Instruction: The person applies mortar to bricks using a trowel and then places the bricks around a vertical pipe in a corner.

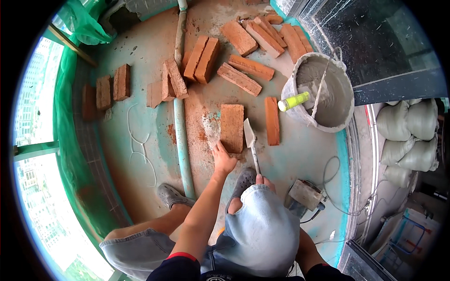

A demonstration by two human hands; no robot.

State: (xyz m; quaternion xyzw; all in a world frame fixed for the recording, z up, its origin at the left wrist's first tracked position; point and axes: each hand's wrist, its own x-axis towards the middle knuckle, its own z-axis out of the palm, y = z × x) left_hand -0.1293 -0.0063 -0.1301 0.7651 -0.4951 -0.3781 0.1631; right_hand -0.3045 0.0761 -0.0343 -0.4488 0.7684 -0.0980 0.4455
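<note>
One trowel [249,133] clasped in right hand [265,183]; left hand [225,162], hold unclear, at brick [232,127] just beyond: best steady it!

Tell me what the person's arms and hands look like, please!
Both arms come out of short, dark sleeves. The left sleeve has a bright red edge; the right sleeve shows only dark. The left hand is bare, with no glove, and no watch shows on that wrist. The right hand is mostly hidden, but its fingers look bare too.
</note>
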